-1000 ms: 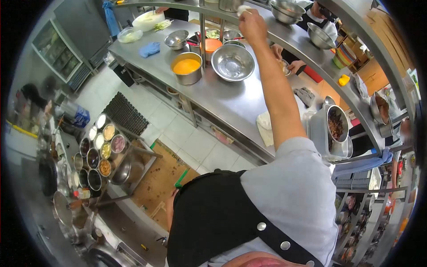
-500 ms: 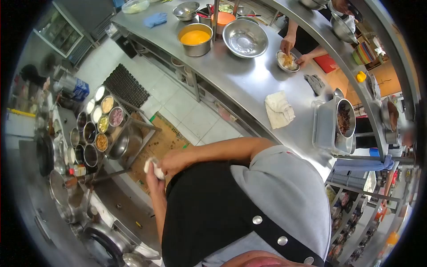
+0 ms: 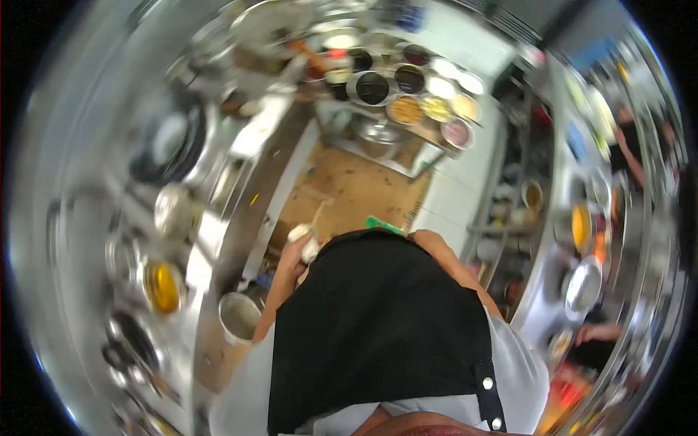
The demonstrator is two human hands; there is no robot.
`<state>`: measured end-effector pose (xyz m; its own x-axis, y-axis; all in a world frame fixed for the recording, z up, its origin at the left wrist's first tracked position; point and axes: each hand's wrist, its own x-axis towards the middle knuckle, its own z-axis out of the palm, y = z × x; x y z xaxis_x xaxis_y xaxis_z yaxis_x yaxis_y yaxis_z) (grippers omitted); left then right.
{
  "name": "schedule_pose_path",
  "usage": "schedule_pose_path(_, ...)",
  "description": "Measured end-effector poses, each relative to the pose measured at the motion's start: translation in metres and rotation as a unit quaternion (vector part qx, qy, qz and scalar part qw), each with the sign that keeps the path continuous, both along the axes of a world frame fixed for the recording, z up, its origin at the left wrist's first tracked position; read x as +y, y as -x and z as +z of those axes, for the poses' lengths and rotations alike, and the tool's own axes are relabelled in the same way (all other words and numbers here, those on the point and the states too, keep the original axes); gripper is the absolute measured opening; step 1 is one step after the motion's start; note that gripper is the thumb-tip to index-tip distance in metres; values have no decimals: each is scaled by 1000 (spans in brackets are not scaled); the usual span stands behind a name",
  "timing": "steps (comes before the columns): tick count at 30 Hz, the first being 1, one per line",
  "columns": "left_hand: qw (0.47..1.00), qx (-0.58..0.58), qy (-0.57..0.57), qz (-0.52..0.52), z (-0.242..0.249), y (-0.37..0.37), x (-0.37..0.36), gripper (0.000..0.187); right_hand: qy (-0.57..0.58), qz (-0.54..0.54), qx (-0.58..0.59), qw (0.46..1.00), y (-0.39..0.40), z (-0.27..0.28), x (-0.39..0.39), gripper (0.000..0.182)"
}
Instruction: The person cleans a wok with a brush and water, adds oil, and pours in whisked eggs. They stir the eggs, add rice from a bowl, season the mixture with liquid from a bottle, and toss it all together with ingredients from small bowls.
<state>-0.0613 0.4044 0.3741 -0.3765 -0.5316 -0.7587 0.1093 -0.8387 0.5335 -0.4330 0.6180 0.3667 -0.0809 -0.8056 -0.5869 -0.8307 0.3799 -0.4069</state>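
My left hand (image 3: 293,253) is wrapped round a bunched white cloth (image 3: 302,236), low in front of me at the left side of the black apron (image 3: 378,312). At the apron's right edge, my right hand (image 3: 427,240) is bent in towards my body, its fingers hidden behind the apron. A cardboard sheet (image 3: 349,189) lies on the floor beyond both hands. The whole view is blurred by motion.
A stove counter with a wok (image 3: 171,138) and a bowl of yellow liquid (image 3: 161,287) runs along the left. Ahead stands a rack of ingredient pots (image 3: 405,109). On the right is a steel table (image 3: 542,291) with bowls; a co-worker's arm (image 3: 600,333) reaches over it.
The view has swung left, from the steel table to the stove and ingredient rack. My hands, together at the cloth before, are now apart, with the cloth in my left hand.
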Motion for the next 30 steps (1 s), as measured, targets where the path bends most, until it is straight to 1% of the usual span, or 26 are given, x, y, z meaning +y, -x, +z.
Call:
schedule_pose_path(2, 993, -48, 103, -40, 32, -1, -19, 32, 51, 33, -12, 998, -14, 5, -74, 32)
schedule_pose_path(3, 993, -32, 112, -27, 29, -10, -29, 33, 76, 39, -17, 996, -24, 17, -113, 31)
schedule_pose_path(5, 990, -5, 140, -17, 27, -29, -45, 34, 87, 98, -19, 991, -55, 74, -182, 35)
schedule_pose_path(6, 991, 17, 127, 29, 34, -36, -48, 35, 96, 123, -19, 988, -68, 94, -210, 37)
schedule_pose_path(8, 985, 69, 105, 116, 53, -48, -53, 37, 138, 142, -135, 971, -85, 85, -259, 36)
schedule_pose_path(9, 980, 93, 55, 165, 64, -52, -55, 38, 152, 151, -193, 957, -91, 76, -283, 36)
schedule_pose_path(12, 963, 128, 23, 235, 58, -80, -62, 37, 156, 172, -239, 943, -107, 58, -359, 41)
schedule_pose_path(13, 957, 122, 52, 258, 55, -85, -65, 34, 112, 139, -222, 959, -115, 82, -386, 41)
schedule_pose_path(14, 947, 116, 62, 294, 58, -91, -73, 32, 181, 127, -249, 943, -119, 70, -417, 42)
schedule_pose_path(15, 935, 109, 75, 329, 61, -96, -85, 30, 217, 104, -193, 951, -122, 58, -451, 44)
schedule_pose_path(16, 922, 100, 86, 363, 65, -100, -98, 29, 296, 99, -207, 927, -120, 34, -489, 45)
schedule_pose_path(17, 913, 96, 55, 392, 67, -109, -119, 25, 262, 61, -209, 940, -130, 73, -513, 45)
schedule_pose_path(18, 899, 65, 47, 431, 87, -110, -143, 23, 315, 52, -205, 925, -135, 72, -546, 41)
schedule_pose_path(19, 882, 69, 43, 464, 97, -114, -170, 25, 370, 46, -201, 906, -141, 64, -579, 41)
schedule_pose_path(20, 866, 72, 40, 493, 106, -120, -198, 28, 416, 85, -157, 892, -144, 72, -609, 42)
schedule_pose_path(22, 860, 17, 130, 493, 96, -135, -260, 35, 375, 107, -54, 919, -155, 91, -655, 43)
schedule_pose_path(23, 864, 3, 106, 492, 110, -139, -290, 45, 382, 113, -16, 917, -160, 80, -680, 44)
schedule_pose_path(24, 874, -38, 98, 475, 119, -144, -319, 51, 332, 146, 15, 932, -163, 68, -698, 46)
schedule_pose_path(26, 873, -52, 85, 477, 117, -158, -373, 54, 230, 219, 83, 944, -172, 63, -732, 51)
schedule_pose_path(27, 865, -67, 86, 489, 112, -165, -395, 51, 146, 257, 121, 947, -182, 64, -745, 59)
schedule_pose_path(30, 843, -100, 60, 526, 89, -173, -443, 45, 118, 332, 165, 921, -190, 45, -765, 64)
